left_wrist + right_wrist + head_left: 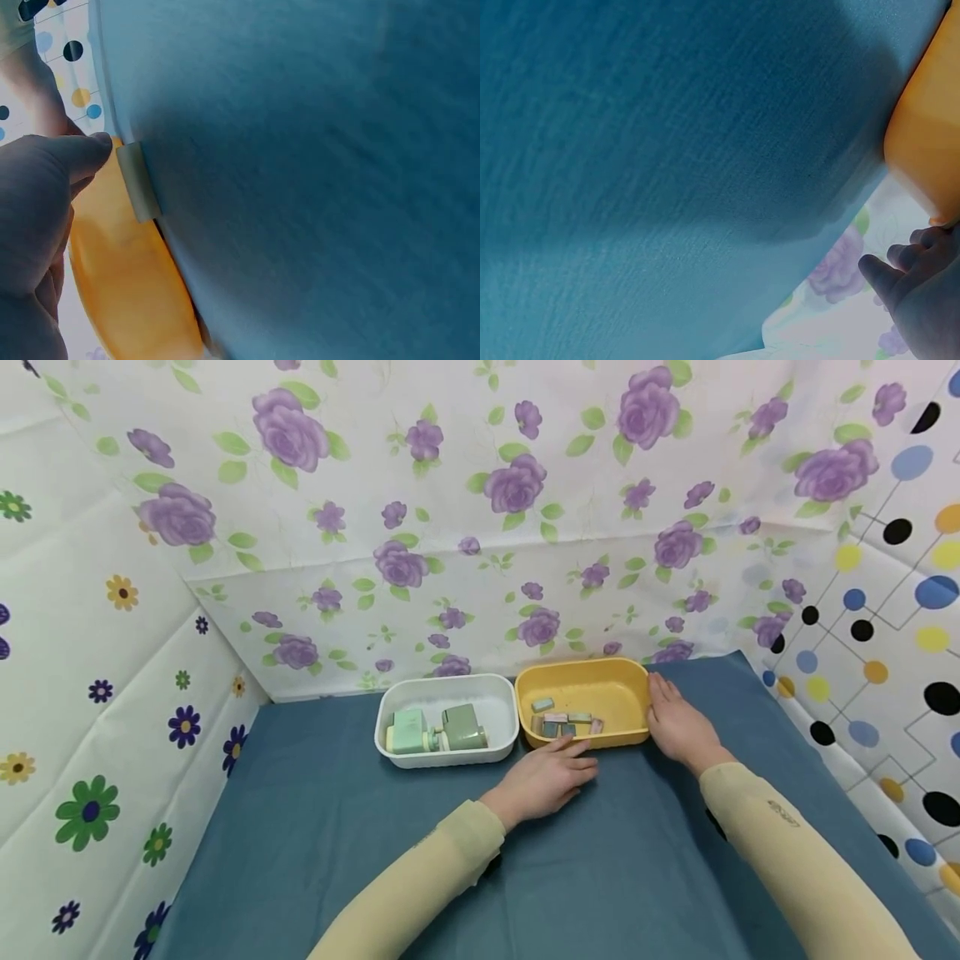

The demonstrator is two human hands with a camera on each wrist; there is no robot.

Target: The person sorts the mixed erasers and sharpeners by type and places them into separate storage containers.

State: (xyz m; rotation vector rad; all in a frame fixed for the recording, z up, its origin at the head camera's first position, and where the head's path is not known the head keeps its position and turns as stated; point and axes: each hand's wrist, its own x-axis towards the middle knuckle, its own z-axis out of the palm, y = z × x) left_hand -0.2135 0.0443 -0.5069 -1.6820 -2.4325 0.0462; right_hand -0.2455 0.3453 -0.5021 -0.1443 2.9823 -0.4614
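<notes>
A yellow basin (611, 697) stands at the back of the table, with several small pastel blocks (558, 720) inside, mostly at its left front. My left hand (542, 779) lies at the basin's front wall, fingers extended and their tips near the rim. Flat against the basin's right end rests my right hand (677, 720), its fingers straight. In the left wrist view, a small grey-green block-like piece (139, 182) shows at the basin's edge by the left thumb. Whether the thumb touches it I cannot tell. The right wrist view shows part of my right hand (922, 289) beside the basin.
Left of the yellow basin, almost touching it, stands a white basin (450, 760) holding two boxy green items (462, 727) with rounded ends. A blue cloth (315, 827) covers the table. Floral sheeting (465, 568) rises behind, with patterned sheets at both sides.
</notes>
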